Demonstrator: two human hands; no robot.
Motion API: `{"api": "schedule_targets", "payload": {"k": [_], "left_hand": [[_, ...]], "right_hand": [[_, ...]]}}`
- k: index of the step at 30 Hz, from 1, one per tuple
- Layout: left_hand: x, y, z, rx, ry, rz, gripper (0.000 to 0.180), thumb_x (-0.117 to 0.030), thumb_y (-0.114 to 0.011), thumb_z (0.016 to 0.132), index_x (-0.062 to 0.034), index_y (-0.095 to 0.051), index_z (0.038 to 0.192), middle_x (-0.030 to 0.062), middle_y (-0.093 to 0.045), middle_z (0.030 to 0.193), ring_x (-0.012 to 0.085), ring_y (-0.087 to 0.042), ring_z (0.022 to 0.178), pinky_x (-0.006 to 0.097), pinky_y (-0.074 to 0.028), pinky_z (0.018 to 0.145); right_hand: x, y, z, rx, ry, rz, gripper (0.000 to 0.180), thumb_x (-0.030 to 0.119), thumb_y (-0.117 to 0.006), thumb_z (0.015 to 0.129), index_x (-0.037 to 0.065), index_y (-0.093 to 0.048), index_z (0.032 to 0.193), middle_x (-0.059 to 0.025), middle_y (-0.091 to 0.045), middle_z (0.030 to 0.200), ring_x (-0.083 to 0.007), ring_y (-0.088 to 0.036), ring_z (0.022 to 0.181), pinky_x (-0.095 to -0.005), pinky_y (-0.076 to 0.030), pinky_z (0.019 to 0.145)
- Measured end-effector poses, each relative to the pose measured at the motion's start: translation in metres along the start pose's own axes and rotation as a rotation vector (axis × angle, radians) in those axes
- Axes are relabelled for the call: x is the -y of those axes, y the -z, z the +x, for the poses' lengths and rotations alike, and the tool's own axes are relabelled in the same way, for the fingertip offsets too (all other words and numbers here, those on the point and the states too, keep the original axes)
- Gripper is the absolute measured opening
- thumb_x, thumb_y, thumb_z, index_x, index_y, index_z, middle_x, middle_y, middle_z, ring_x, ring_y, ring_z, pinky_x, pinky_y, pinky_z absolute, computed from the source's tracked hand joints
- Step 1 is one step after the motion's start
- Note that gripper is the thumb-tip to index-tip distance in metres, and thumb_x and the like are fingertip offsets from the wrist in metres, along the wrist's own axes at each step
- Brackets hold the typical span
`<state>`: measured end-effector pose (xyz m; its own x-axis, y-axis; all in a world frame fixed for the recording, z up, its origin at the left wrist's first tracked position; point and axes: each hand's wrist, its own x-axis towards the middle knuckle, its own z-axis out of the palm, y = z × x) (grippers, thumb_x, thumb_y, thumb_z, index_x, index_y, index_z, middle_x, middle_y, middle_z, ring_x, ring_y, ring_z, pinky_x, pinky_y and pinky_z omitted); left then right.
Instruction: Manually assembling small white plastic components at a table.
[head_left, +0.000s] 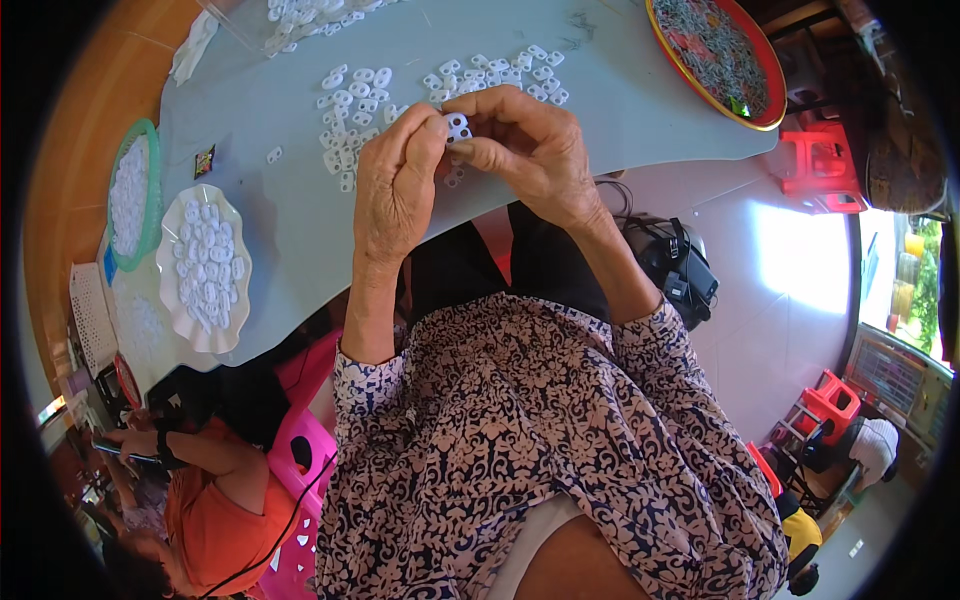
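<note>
Above the near edge of the grey-blue table, my two hands meet over a small white plastic piece (pixel 457 122) with round holes. My right hand (pixel 535 150) pinches it between thumb and forefinger. My left hand (pixel 400 180) is closed against its other side, and the fingertips hide whatever else is there. Just beyond my hands lie loose white two-holed oval pieces (pixel 362 92), spread in a left cluster and a right cluster (pixel 490 72).
On the left stand a scalloped cream dish (pixel 240 290) of white pieces and a green basket (pixel 150 240) holding more. A red round tray (pixel 745 20) with grey bits sits at the far right. Red stools (pixel 825 165) stand right; a person in orange (pixel 225 520) sits lower left.
</note>
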<state>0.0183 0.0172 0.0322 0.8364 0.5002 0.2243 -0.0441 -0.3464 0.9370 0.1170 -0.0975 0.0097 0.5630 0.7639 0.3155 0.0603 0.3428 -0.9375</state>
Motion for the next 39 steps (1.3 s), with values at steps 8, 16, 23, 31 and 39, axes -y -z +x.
{"api": "schedule_targets", "payload": {"k": [8,16,23,31,39], "left_hand": [[-0.0064,-0.0036,0.001,-0.002,-0.015,0.029,0.026,-0.022,-0.046,0.094,0.0002,-0.05,0.081,0.0008,-0.041,0.06,0.0076,-0.036,0.058,0.025,-0.035,0.052],[-0.0035,0.0001,-0.0003,0.022,-0.038,0.036,0.025,-0.021,-0.046,0.094,0.0007,-0.05,0.081,0.0022,-0.043,0.059,0.0085,-0.039,0.057,0.026,-0.036,0.051],[-0.0052,-0.0011,0.0011,0.048,0.013,0.018,0.027,-0.023,-0.046,0.094,0.0006,-0.05,0.08,0.0018,-0.043,0.058,0.0087,-0.039,0.057,0.026,-0.035,0.052],[0.0003,0.0012,-0.001,0.043,0.014,-0.042,0.029,-0.024,-0.046,0.094,0.0008,-0.047,0.079,0.0,-0.038,0.06,0.0079,-0.034,0.059,0.026,-0.033,0.052],[0.0007,0.0016,-0.0003,0.065,0.051,-0.052,0.029,-0.025,-0.046,0.092,0.0008,-0.045,0.078,0.001,-0.034,0.061,0.0087,-0.032,0.06,0.027,-0.032,0.053]], "right_hand": [[0.0007,0.0054,0.0008,-0.014,-0.008,0.025,0.025,-0.001,-0.062,0.084,-0.002,-0.057,0.108,-0.0037,-0.061,0.084,-0.008,-0.061,0.076,-0.0218,-0.052,0.07],[0.0051,0.0068,0.0003,0.05,-0.057,-0.016,0.025,-0.001,-0.062,0.083,-0.003,-0.057,0.107,-0.004,-0.062,0.083,-0.0089,-0.062,0.073,-0.0219,-0.052,0.068],[0.0037,0.0037,-0.0003,0.01,-0.037,-0.032,0.025,-0.001,-0.061,0.083,-0.003,-0.057,0.108,-0.0049,-0.063,0.083,-0.0091,-0.063,0.074,-0.0224,-0.052,0.068],[0.002,0.0007,-0.0006,0.023,-0.007,-0.066,0.029,0.005,-0.069,0.079,-0.001,-0.057,0.105,-0.003,-0.06,0.076,-0.0082,-0.061,0.07,-0.0217,-0.052,0.065],[0.003,0.0017,-0.0035,0.017,0.094,-0.304,0.027,0.007,-0.068,0.081,-0.002,-0.055,0.102,-0.0064,-0.062,0.075,-0.0105,-0.063,0.069,-0.0236,-0.051,0.062]]}}
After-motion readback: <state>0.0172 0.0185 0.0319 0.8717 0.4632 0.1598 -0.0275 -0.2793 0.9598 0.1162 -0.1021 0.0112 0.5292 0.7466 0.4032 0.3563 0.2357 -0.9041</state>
